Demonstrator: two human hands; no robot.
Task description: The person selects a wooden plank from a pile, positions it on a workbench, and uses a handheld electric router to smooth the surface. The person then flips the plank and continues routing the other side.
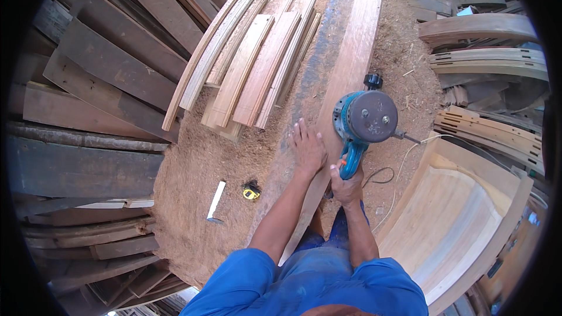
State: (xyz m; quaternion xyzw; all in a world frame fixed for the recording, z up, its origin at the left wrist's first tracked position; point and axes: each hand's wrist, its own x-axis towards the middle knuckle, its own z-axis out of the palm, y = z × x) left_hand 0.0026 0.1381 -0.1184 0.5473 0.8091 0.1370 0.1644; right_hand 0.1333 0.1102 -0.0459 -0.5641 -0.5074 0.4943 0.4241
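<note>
A long pale wooden plank (352, 52) runs away from me along a worn, stained beam or bench (325, 47). On the plank stands a teal power router (367, 118) with a round grey top, a black knob at its far side and a rod to its right. My right hand (348, 187) is wrapped round the router's near handle. Left of the tool, my left hand (308, 151) lies flat with fingers spread, resting at the plank's left edge. The router's bit and the underside of its base are hidden.
Several grooved boards (257, 58) lie stacked at the far left. A yellow tape measure (252, 191) and a hammer with a white handle (216, 202) lie on the sawdust. A cord (404, 167) trails right, near a large wooden panel (451, 222). Leaning boards (111, 64) line the left.
</note>
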